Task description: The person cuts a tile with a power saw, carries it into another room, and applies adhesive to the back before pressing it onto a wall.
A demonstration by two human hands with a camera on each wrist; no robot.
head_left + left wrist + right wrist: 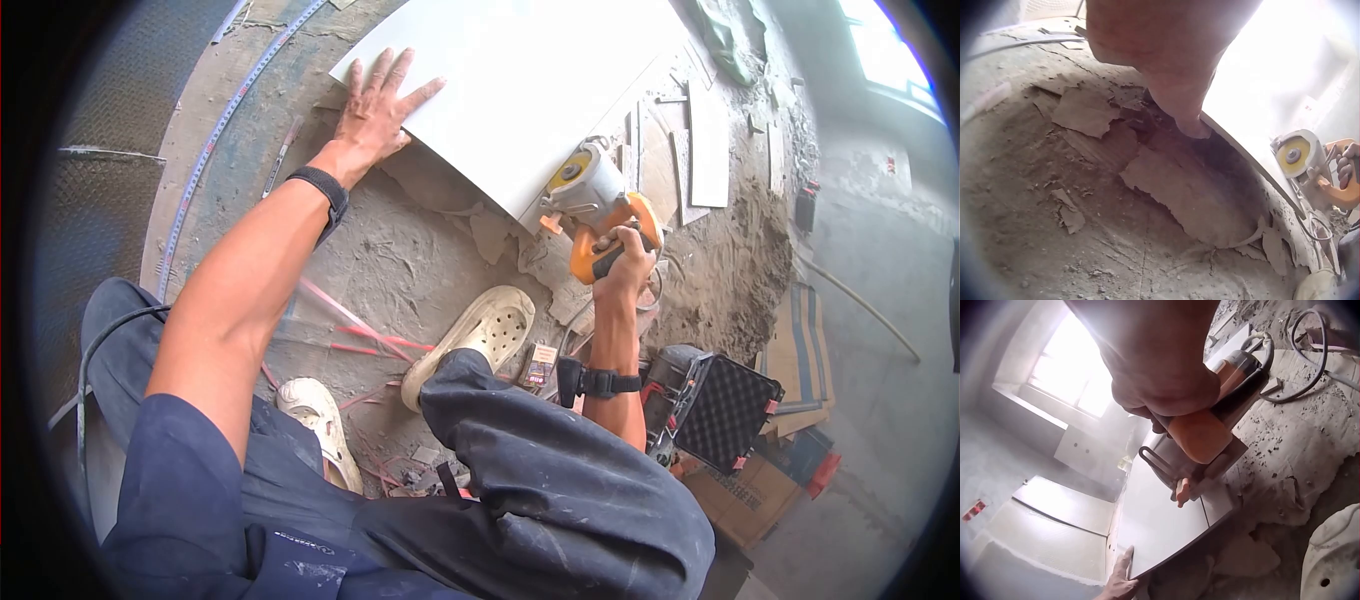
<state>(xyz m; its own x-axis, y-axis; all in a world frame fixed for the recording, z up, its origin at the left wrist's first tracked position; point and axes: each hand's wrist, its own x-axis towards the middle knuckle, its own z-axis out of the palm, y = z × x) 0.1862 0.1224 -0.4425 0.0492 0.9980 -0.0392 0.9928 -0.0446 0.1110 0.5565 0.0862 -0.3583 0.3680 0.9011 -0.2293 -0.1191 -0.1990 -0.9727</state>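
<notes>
- From above, we see a person's two bare hands working over a dusty, debris-strewn floor (390,250).
- A large white panel (520,110) lies at the top of the head view, its near corner pointing towards the person.
- Our left grip (375,110) is spread: its fingers lie on the panel near the left corner, while the thumb sits at the edge.
- Our right grip (628,262) is curled around the orange handle of a power saw (592,200).
- The saw, with a yellow disc (1294,156) on its side, rests at the panel's right side, near that near corner.
- In the right wrist view, we notice a thin dark line (1204,511) running from beneath the saw to the panel's edge.
- Pale strips (710,145) lie beyond the saw.
- A measuring tape (212,140) curves along the left.
- Below, we find cream clogs (492,330) and, at right, a tool case (725,415).
</notes>
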